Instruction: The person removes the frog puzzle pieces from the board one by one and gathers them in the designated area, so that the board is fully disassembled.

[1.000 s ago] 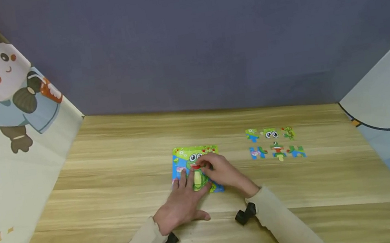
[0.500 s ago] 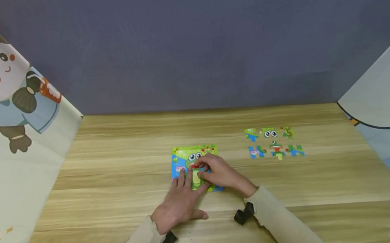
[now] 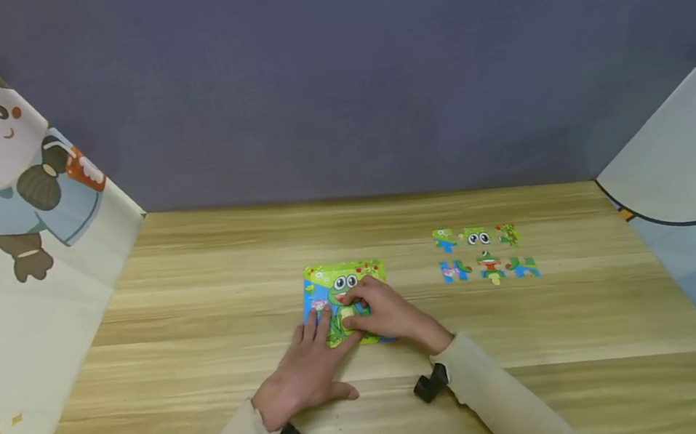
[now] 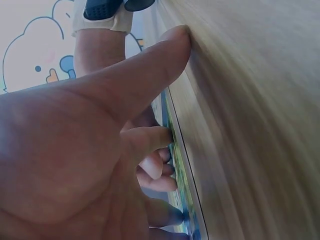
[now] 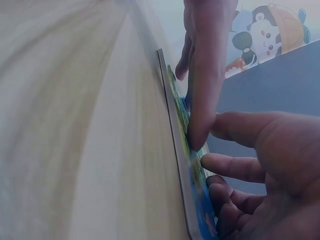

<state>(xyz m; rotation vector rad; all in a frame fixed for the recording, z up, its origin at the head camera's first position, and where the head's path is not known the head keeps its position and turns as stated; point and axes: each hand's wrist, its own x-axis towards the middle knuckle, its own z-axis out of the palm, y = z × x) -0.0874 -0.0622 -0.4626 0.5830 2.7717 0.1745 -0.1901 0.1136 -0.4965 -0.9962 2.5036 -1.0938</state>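
A square frog jigsaw board [image 3: 319, 276] lies flat on the table in the head view. My left hand [image 3: 305, 371] rests on its lower left part, fingers spread and straight, thumb apart on the wood. Over the board's right side, my right hand [image 3: 394, 313] bends its fingers, with index tip near the frog's mouth and thumb tip on its belly. In the right wrist view the right fingertips [image 5: 209, 161] touch the board's face [image 5: 205, 205]. Whether a piece is pinched between them is hidden. Left fingertips [image 4: 175, 216] press the board in the left wrist view.
To the right of the board, loose jigsaw pieces lie in two rows, among them an eyes piece [image 3: 477, 237] and a mouth piece [image 3: 491, 268]. The wooden table [image 3: 212, 286] ends at a dark back wall [image 3: 331, 87], with printed cartoon walls either side.
My left hand has slid slightly left and down on the board. The right thumb has shifted to the frog's belly, and more of the frog shows. The loose pieces lie as before.
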